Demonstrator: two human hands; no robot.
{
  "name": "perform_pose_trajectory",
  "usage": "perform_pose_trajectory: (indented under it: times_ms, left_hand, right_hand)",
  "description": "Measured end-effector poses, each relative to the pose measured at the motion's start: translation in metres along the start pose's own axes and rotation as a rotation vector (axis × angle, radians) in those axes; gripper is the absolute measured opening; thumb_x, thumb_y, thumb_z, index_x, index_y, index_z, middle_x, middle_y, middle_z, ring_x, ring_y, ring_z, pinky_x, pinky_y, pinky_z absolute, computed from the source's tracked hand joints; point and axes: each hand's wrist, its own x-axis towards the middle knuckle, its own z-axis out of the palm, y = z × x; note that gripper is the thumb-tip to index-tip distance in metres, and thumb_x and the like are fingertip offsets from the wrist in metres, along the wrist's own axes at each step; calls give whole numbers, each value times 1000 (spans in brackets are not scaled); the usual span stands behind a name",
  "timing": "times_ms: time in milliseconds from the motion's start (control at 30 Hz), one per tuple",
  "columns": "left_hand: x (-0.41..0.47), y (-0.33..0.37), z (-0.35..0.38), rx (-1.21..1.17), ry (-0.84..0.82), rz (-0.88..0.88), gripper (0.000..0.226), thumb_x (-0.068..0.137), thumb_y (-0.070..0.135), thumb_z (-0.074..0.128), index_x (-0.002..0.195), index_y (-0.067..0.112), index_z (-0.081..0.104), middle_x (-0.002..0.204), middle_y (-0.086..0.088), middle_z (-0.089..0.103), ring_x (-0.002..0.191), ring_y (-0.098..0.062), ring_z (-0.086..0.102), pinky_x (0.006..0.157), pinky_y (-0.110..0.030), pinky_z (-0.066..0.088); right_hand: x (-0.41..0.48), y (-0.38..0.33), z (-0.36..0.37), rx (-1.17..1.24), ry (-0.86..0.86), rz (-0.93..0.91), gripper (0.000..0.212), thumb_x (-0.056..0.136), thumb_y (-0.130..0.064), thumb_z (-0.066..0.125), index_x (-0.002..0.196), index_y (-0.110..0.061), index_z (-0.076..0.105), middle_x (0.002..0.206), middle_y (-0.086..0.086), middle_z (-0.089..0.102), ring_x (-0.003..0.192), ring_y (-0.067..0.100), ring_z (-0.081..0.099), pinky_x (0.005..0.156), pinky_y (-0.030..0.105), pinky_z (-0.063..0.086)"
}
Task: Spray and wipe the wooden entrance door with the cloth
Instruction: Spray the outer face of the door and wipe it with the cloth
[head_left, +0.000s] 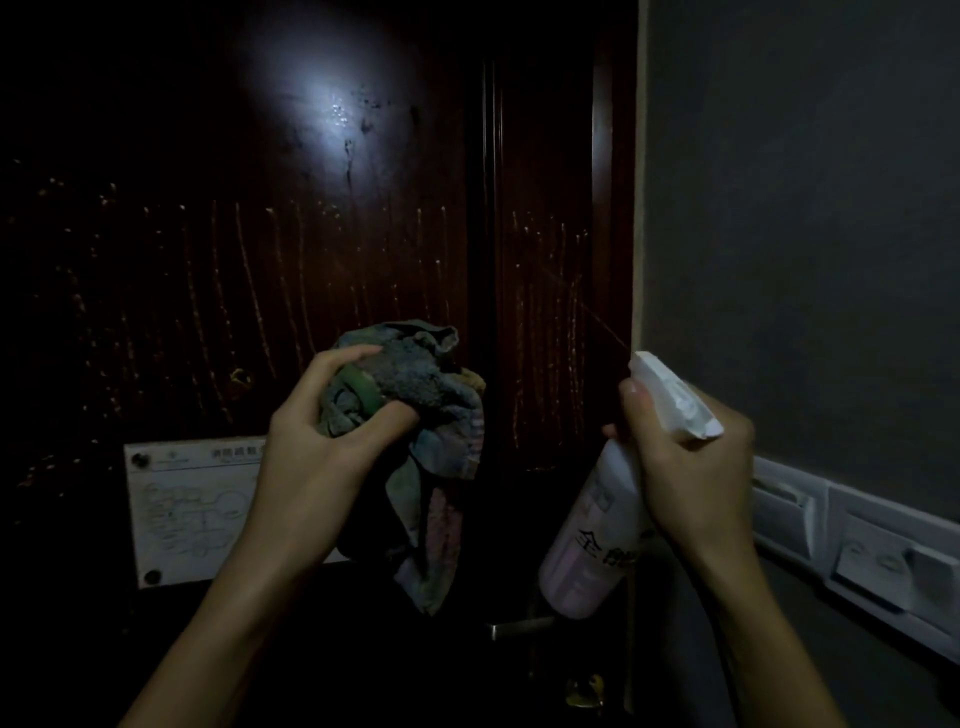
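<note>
- The right hand (691, 462) is wrapped around the neck of a white spray bottle (597, 535), forefinger laid over the trigger; the nozzle tips up and left toward the door, and a thin line of spray shows just off its tip.
- The left hand (317, 447) clutches a bunched, faded cloth (421, 410), thumb and fingers closed into its folds; a loose tail hangs below the fist.
- Both hands are held apart from the wooden door (260, 249), with clear air between cloth and panel.
- The door's dark surface carries many thin vertical drip trails; a bright glare sits high on the panel.
- A white plaque (187, 509) is screwed to the door at lower left, partly behind the left wrist.
- The door's right edge meets a grey wall (805, 208) close beside the bottle.
- Wall switches (857, 551) line the wall just past the right wrist.
- A metal door handle (514, 630) shows dimly beneath the bottle.
</note>
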Motion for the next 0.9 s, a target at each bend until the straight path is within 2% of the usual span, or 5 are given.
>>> perform_pose_trajectory:
  times_ms: [100,233,400,567,900]
  left_hand:
    - [2,-1,2,-1,-5,-3,34,88,15,70,115,35,66,106,4,75,94,-13,74,76,-29,61]
    - [2,0,6,-8,-6,-1,34,89,13,70,116,33,65,103,6,75,91,-12,75,72,-24,60]
    - [-3,0,12,-7,-5,-5,34,89,16,70,118,34,65,106,6,74,95,-13,74,80,-32,61]
    - [-6,-1,15,9,3,-7,36,88,17,71,117,36,64,109,5,74,97,-13,73,81,-33,59]
    - [-14,1,16,-5,0,-2,34,89,12,71,115,33,65,100,11,75,90,-10,74,73,-21,60]
  right_hand:
    - [3,2,-1,33,22,-3,21,93,-19,67,79,-4,68,69,8,72,66,23,71,63,48,58]
    - [10,0,-4,61,23,-31,20,92,-24,67,81,-7,69,71,9,71,69,27,70,65,47,57]
    - [10,2,-7,50,10,-1,22,93,-20,67,78,-4,68,69,6,72,65,18,71,63,43,58]
    - [10,1,-13,66,3,1,15,92,-23,67,79,-17,70,73,5,73,71,21,71,69,43,57]
    - [9,-3,-15,-1,41,19,22,94,-22,65,78,-6,66,69,4,68,64,11,67,59,31,53]
